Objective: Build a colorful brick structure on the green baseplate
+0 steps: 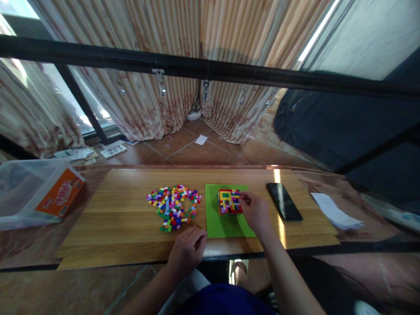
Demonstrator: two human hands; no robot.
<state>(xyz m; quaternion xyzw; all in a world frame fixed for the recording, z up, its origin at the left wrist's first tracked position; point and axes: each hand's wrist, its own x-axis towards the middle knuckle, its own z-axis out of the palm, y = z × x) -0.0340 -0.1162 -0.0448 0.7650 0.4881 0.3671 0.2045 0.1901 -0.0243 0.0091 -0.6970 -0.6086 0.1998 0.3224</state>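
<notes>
A box-shaped build of colourful toy bricks stands on a green studded baseplate. My right hand reaches over the plate's right side, thumb and fingertips pinched together at the build's right top edge. Whatever sits between those fingertips is too small or hidden to make out. Left of the plate, a loose pile of small bricks in many colours spreads over the wooden board. Just below that pile, my left hand rests curled at the board's front edge, with nothing visible in it.
A black phone lies right of the baseplate on the wooden tabletop. Farther right are white papers. At the far left stands a translucent plastic bin with an orange label. A dark metal bar crosses beyond the table, before curtains.
</notes>
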